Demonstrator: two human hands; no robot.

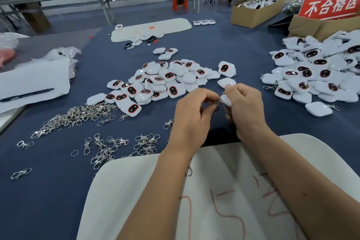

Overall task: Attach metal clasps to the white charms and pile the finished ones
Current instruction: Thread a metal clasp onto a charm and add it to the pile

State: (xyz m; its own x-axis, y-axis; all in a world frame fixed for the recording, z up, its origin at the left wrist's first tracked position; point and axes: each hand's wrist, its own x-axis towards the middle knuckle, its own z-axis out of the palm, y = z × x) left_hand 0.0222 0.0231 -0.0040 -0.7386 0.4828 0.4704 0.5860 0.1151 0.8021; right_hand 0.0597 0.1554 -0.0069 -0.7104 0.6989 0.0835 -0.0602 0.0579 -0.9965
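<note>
My right hand pinches a white charm at the middle of the blue table. Against the charm's edge my left hand holds a small metal clasp, mostly hidden by the fingers. A pile of white charms with dark oval faces lies just beyond my hands. At the right spreads a second heap of charms, some with clasps on them. Loose metal clasps are scattered at the left and in front.
A white foam sheet lies under my forearms. A pen rests on white paper at the left. Cardboard boxes and a red sign stand at the back right. Another white pad lies far across the table.
</note>
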